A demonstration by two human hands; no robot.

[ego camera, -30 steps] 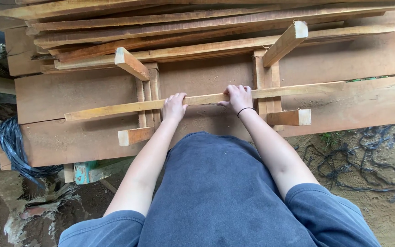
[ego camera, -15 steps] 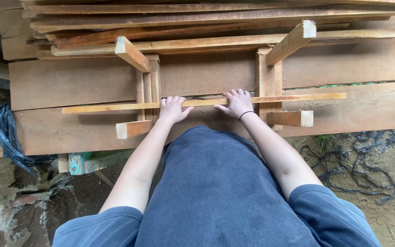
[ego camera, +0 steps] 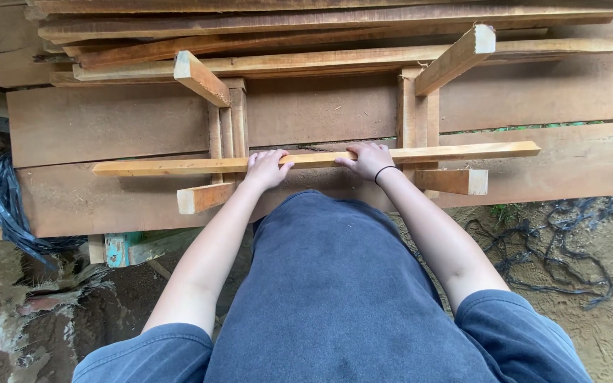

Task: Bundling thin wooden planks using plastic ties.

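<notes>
A long thin wooden slat (ego camera: pixel 179 166) lies crosswise over two upturned wooden frames (ego camera: pixel 225 128) (ego camera: pixel 420 113) that stand on wide planks (ego camera: pixel 122 120). My left hand (ego camera: pixel 265 169) presses on the slat just right of the left frame. My right hand (ego camera: pixel 367 160), with a dark band on its wrist, rests fingers-down on the slat just left of the right frame. Both hands lie flat on top of the slat with fingers spread. Four square leg ends stick up or toward me from the frames.
Behind the frames a pile of long rough boards (ego camera: pixel 321 28) runs left to right. A coil of dark cable (ego camera: pixel 8 213) lies at the left, tangled wire (ego camera: pixel 555 241) on the sandy ground at the right. A teal block (ego camera: pixel 116 250) sits under the plank edge.
The view has drifted, so the slat and frames sit a little lower and more level in the picture. My hands stay on the slat, slightly further apart.
</notes>
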